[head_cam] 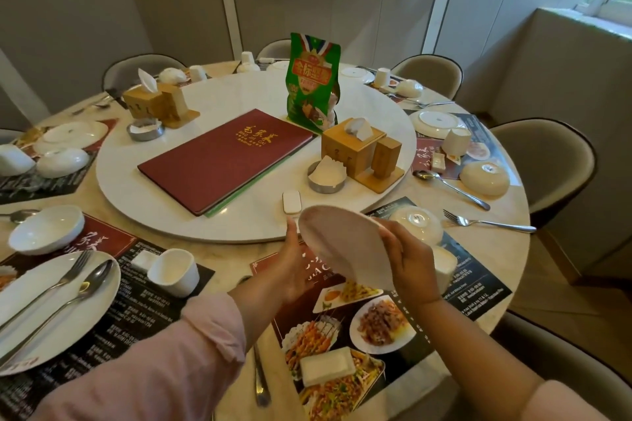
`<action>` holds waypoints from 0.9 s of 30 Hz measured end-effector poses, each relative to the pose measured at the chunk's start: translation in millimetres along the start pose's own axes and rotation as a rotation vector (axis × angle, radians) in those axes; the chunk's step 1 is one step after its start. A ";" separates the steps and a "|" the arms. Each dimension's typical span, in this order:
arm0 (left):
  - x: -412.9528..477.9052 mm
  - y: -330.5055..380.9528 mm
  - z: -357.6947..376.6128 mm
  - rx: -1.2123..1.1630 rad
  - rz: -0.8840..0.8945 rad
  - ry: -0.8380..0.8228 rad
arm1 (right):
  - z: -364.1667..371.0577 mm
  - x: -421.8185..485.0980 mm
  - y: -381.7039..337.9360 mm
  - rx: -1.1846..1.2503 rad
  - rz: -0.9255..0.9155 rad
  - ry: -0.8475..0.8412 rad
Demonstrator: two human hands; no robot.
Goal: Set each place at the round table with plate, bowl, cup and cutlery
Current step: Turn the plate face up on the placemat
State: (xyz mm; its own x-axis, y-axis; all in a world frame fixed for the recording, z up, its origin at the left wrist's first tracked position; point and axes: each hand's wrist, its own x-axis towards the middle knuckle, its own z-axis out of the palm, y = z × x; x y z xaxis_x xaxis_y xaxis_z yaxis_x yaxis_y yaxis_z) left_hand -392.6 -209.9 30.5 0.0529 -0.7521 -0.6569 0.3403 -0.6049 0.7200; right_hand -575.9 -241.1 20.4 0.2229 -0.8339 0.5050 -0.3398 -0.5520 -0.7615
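So at the near place a white plate is being held up off the table in both hands, tilted steeply so its far-left edge sits highest. The left hand is curled round the left rim and the right hand is wrapped round the near-right rim, so it's properly gripped on both sides. It's hanging over the placemat, the one printed with food photos, not touching it. Just right of the plate and a bit farther away, a bowl is parked upside down on the mat's far corner, and a cup is half hidden behind the right hand. A fork is laid on the bare tabletop right of the bowl, tines pointing left. A small white rectangular dish is sat on the near part of the mat, and a piece of cutlery is lying under the left forearm, mostly covered, so which kind can't be told. The place to the left looks done: a left plate with a left fork and left spoon laid across it, a left bowl upright beyond it, and a left cup to its right. A red menu and a green bag are sat on the turntable in the middle.
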 end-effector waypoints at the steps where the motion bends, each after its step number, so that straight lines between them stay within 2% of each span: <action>1: 1.5 -4.3 0.8 0.048 0.010 0.007 | 1.2 2.0 -1.9 0.027 0.073 0.035; 5: 4.7 -16.4 -0.3 0.229 0.088 0.059 | 9.1 4.0 6.4 0.148 0.391 0.138; 10: 3.5 -20.4 -13.1 0.360 0.070 0.086 | 19.0 -7.4 19.4 0.157 0.552 0.177; 13: 4.7 -22.1 -23.0 0.391 0.000 0.136 | 22.5 -13.7 27.0 0.004 0.558 0.100; 21: -1.6 -22.6 -31.7 0.434 0.033 0.087 | 14.6 -0.7 39.0 -0.572 0.602 -0.226; 24: -1.1 -22.7 -34.1 0.448 0.027 0.076 | 16.0 3.5 38.7 -0.671 0.625 -0.363; 27: 0.5 -23.4 -36.1 0.474 0.015 0.074 | 20.1 3.0 47.9 -0.736 0.653 -0.425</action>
State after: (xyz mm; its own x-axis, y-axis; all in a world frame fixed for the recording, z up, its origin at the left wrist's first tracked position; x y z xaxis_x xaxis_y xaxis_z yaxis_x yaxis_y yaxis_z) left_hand -366.7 -186.6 5.3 0.1274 -0.7512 -0.6476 -0.1261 -0.6599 0.7407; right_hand -573.1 -270.1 -22.8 0.0504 -0.9779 -0.2029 -0.9440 0.0197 -0.3293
